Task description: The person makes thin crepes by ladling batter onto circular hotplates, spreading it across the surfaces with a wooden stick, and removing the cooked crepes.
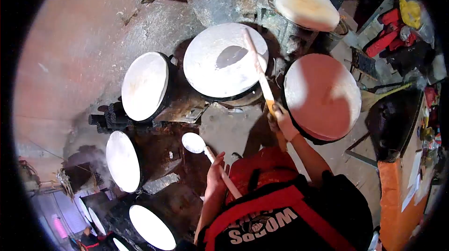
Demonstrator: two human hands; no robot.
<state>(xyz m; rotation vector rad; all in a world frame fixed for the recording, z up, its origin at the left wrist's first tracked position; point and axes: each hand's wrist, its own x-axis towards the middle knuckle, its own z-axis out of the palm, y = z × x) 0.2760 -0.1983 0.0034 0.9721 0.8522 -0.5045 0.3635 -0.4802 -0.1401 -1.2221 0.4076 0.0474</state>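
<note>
head view: my right hand [283,121] wraps around a long wooden stick [265,85], low on its shaft, probably so the far end reaches over the central white-topped vessel [206,69] while my fingers sit clear of it. my left hand [214,179] has a ladle [193,143] against it, bowl outward; whether those fingers close around the handle, i cannot tell.

Wooden paddle [264,85], white-headed ladle [194,143], both slanted

Here in the room, a single head-worn camera looks forward and steeply down, the wearer's clothes [257,225] close below, left hand [215,176] and right hand [284,121] within arm's reach.
</note>
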